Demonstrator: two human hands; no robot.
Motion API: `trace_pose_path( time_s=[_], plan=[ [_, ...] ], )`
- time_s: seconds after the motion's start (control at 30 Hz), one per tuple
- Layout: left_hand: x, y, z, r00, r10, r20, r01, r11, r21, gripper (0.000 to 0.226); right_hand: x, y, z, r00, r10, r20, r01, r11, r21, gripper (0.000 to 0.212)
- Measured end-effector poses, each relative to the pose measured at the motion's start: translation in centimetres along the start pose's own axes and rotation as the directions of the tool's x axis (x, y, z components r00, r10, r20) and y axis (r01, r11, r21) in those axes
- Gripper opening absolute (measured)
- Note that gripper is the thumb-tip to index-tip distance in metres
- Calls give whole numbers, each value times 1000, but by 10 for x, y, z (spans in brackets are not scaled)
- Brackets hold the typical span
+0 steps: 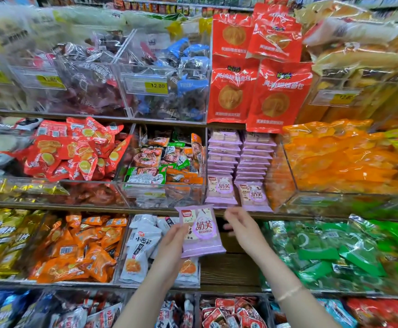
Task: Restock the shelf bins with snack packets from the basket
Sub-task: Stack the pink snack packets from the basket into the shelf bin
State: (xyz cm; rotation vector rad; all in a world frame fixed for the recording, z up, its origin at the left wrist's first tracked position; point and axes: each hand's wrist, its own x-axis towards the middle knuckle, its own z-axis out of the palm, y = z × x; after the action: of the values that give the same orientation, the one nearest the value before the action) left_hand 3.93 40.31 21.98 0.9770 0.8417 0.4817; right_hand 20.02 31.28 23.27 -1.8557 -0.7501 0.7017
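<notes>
My left hand [173, 242] grips a purple snack packet [202, 233] by its left edge and holds it upright in front of the shelf, just below the middle shelf's edge. Right of the packet my right hand [243, 227] hovers with its fingers spread and relaxed, holding nothing. Directly above them, two neat stacks of the same purple packets [238, 166] fill a slot on the middle shelf, with one packet standing at the front of each stack. The basket is out of view.
Clear bins hold red packets [72, 150], mixed green and orange packets [165, 162] and yellow-orange packets [345, 162]. Large red bags [257, 91] stand above the purple stacks. A dark gap [231, 261] opens behind my hands on the lower shelf, between white packets [141, 247] and green packets [335, 252].
</notes>
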Motion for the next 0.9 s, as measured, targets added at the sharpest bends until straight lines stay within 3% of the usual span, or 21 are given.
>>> trace_pose_path(
  time_s=[0.07, 0.13, 0.23, 0.3, 0.4, 0.43, 0.47, 0.53, 0.6, 0.67, 0.73, 0.83, 0.9],
  plan=[
    [0, 1, 13, 999, 25, 39, -26, 999, 36, 22, -21, 3, 5, 995, -1, 98, -13, 990, 142, 15],
    [1, 3, 25, 993, 77, 92, -93, 979, 180, 22, -30, 9, 3, 995, 16, 98, -43, 959, 281, 18],
    [7, 13, 32, 950, 271, 156, -313, 839, 445, 8, -27, 20, -17, 994, 103, 43, -110, 865, 489, 21],
    [12, 29, 29, 835, 527, 160, -517, 650, 557, 8, -19, 27, -34, 989, 147, -36, -103, 827, 552, 18],
    [25, 61, 26, 487, 820, 301, -719, 181, 671, 15, 4, 32, -52, 972, 194, -131, -79, 799, 596, 15],
    [34, 69, 26, 400, 841, 365, -703, 26, 711, 19, 15, 32, -56, 965, 213, -152, -78, 789, 609, 16],
    [43, 76, 29, 366, 836, 410, -646, -89, 758, 21, 26, 30, -58, 957, 231, -173, -77, 782, 618, 21],
    [57, 83, 34, 402, 797, 450, -475, -239, 847, 23, 45, 24, -59, 944, 255, -207, -72, 775, 628, 34],
    [66, 77, 36, 380, 778, 500, -350, -380, 856, 27, 56, 20, -56, 934, 265, -242, -47, 759, 649, 41],
    [72, 71, 34, 298, 798, 524, -321, -433, 842, 28, 58, 22, -50, 919, 275, -281, -19, 744, 668, 50],
    [76, 70, 32, 237, 817, 526, -311, -449, 837, 28, 49, 29, -43, 903, 261, -340, -10, 806, 592, 59],
    [78, 70, 32, 206, 819, 535, -303, -467, 831, 28, 31, 40, -34, 895, 109, -433, 47, 941, 334, 65],
    [78, 69, 32, 205, 817, 540, -304, -471, 828, 28, 25, 46, -32, 896, -28, -443, 62, 996, 63, 64]
  ],
)
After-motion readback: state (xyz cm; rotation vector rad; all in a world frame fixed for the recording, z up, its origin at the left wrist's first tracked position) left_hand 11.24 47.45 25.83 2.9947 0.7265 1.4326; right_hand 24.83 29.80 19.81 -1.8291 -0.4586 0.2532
